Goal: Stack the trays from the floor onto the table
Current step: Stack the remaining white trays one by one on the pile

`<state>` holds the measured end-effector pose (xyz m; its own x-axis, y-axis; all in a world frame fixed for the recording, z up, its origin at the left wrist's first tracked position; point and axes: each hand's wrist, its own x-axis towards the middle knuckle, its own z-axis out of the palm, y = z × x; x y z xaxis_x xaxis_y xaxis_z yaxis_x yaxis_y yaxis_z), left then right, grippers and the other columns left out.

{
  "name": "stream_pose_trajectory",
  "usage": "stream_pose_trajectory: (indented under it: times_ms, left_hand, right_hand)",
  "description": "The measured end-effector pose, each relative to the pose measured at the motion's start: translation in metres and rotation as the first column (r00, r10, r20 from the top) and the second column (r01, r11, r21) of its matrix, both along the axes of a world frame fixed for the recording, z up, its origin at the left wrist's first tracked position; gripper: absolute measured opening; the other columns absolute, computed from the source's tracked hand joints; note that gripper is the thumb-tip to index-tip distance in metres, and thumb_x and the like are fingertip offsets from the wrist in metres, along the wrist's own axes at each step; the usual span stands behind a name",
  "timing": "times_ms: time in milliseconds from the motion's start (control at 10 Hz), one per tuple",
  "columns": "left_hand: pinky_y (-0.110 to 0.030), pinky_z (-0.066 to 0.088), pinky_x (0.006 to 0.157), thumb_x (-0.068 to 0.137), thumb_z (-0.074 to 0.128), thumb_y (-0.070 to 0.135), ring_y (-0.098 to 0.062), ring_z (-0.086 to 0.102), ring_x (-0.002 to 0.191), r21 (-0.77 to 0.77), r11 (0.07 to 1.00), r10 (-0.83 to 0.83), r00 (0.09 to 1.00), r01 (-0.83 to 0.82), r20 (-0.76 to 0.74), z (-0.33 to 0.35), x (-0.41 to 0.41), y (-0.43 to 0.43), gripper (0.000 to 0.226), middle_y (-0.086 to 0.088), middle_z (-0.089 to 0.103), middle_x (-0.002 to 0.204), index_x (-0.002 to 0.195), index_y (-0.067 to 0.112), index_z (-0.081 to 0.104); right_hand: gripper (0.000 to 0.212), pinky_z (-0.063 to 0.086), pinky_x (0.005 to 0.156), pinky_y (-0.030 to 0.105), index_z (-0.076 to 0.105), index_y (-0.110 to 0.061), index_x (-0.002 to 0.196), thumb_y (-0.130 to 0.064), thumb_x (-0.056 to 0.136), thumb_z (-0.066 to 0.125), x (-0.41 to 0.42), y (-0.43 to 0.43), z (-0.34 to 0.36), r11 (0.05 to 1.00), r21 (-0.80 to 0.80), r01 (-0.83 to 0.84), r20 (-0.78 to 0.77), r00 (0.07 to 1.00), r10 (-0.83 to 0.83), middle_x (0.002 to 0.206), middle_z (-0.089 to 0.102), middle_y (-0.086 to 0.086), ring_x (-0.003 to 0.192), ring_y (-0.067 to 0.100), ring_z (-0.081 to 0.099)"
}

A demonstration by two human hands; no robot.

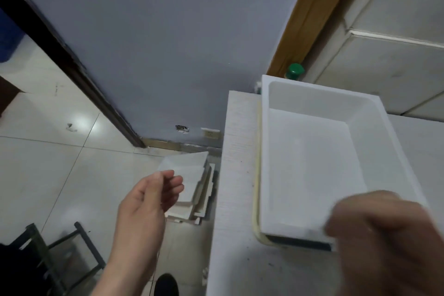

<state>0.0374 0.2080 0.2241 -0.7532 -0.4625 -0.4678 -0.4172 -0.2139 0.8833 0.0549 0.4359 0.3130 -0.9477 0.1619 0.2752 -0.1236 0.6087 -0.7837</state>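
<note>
A white tray [264, 151] sits on top of a stack on the white table [233, 211]; a cream rim [256, 199] and a dark edge [300, 243] show beneath it. On the floor beside the table lies a pile of white and cream trays [192, 175]. My left hand [146, 204] hovers above that pile, fingers loosely curled with nothing in them. My right hand [384, 235] is blurred and covers the top tray's near right corner; its grip is unreadable.
A grey wall rises behind the floor pile, with a socket [211, 132] low on it. A green-capped bottle [295, 71] stands behind the table. A black metal frame [60, 252] and a dark shoe [165, 283] are at the lower left on the tiled floor.
</note>
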Motion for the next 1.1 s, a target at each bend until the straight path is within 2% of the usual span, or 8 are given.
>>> stream_pose_trajectory:
  times_ms: [100,200,300,500,700,900,1000,1100]
  left_hand:
    - [-0.036,0.055,0.087,0.105,0.049,0.024,-0.026,0.073,0.098,0.072,0.992,0.094,0.987,-0.104,0.129,-0.027,-0.015,-0.049,0.026,-0.013,0.078,0.100,0.103,0.010,0.071]
    - [-0.038,0.056,0.090,0.102,0.050,0.020,-0.024,0.072,0.094,0.097,0.988,0.103,0.974,-0.124,0.200,-0.054,-0.027,-0.092,0.022,-0.015,0.076,0.104,0.104,0.010,0.070]
    - [-0.037,0.056,0.088,0.100,0.052,0.018,-0.022,0.069,0.086,0.106,0.986,0.096,0.964,-0.126,0.247,-0.077,-0.036,-0.128,0.020,-0.013,0.074,0.100,0.104,0.010,0.069]
    - [-0.032,0.054,0.077,0.102,0.051,0.019,-0.019,0.064,0.076,0.163,0.975,0.076,0.920,-0.149,0.385,-0.134,-0.044,-0.179,0.019,-0.009,0.070,0.091,0.105,0.008,0.067]
    - [-0.037,0.056,0.089,0.102,0.052,0.022,-0.019,0.068,0.080,0.242,0.942,0.071,0.840,-0.235,0.538,-0.200,-0.038,-0.206,0.018,-0.007,0.073,0.093,0.101,0.011,0.066]
    - [-0.035,0.055,0.081,0.101,0.053,0.021,-0.021,0.068,0.083,0.285,0.917,0.043,0.781,-0.278,0.623,-0.268,-0.036,-0.211,0.018,-0.008,0.073,0.094,0.103,0.009,0.066]
    - [-0.033,0.055,0.082,0.101,0.053,0.021,-0.021,0.068,0.083,0.300,0.913,0.021,0.768,-0.276,0.640,-0.296,-0.036,-0.207,0.018,-0.007,0.072,0.092,0.104,0.010,0.067]
    - [-0.033,0.056,0.084,0.102,0.052,0.021,-0.020,0.067,0.083,0.322,0.907,-0.001,0.761,-0.273,0.649,-0.319,-0.035,-0.203,0.019,-0.008,0.072,0.094,0.107,0.010,0.067]
  right_hand:
    - [0.015,0.049,0.069,0.020,0.068,-0.035,0.081,-0.026,0.094,0.066,-0.012,-0.067,-0.024,0.981,-0.005,-0.196,0.159,0.968,0.194,0.080,0.067,-0.016,0.079,0.005,0.067]
    - [0.015,0.050,0.065,0.020,0.065,-0.028,0.083,-0.026,0.097,0.066,-0.036,-0.138,-0.038,0.934,-0.282,-0.219,0.253,0.922,0.293,0.074,0.066,-0.013,0.070,0.006,0.064]
    - [0.022,0.043,0.056,0.014,0.060,-0.025,0.079,-0.034,0.099,0.060,-0.067,-0.206,-0.068,0.906,-0.410,-0.104,0.440,0.848,0.296,0.067,0.061,-0.010,0.056,0.000,0.051]
    - [0.023,0.040,0.061,0.029,0.065,-0.018,0.089,-0.035,0.099,0.054,-0.123,-0.247,-0.204,0.962,-0.229,0.150,0.768,0.635,0.083,0.085,0.068,-0.006,0.069,0.010,0.055]
    - [0.021,0.050,0.083,0.039,0.065,-0.010,0.094,-0.028,0.100,0.055,-0.134,-0.246,-0.315,0.980,-0.060,0.189,0.879,0.476,-0.038,0.085,0.064,0.003,0.076,0.020,0.057]
    - [0.024,0.053,0.093,0.045,0.058,-0.010,0.081,-0.024,0.100,0.055,-0.134,-0.238,-0.395,0.978,0.042,0.203,0.907,0.404,-0.122,0.092,0.065,0.012,0.085,0.030,0.060]
    - [0.020,0.053,0.088,0.042,0.064,-0.007,0.094,-0.023,0.101,0.053,-0.133,-0.236,-0.431,0.973,0.102,0.209,0.906,0.384,-0.178,0.107,0.066,0.016,0.091,0.033,0.061]
    - [0.039,0.050,0.082,0.039,0.058,0.002,0.127,-0.024,0.099,0.055,-0.129,-0.237,-0.459,0.959,0.160,0.232,0.924,0.308,-0.229,0.122,0.064,0.019,0.098,0.038,0.061]
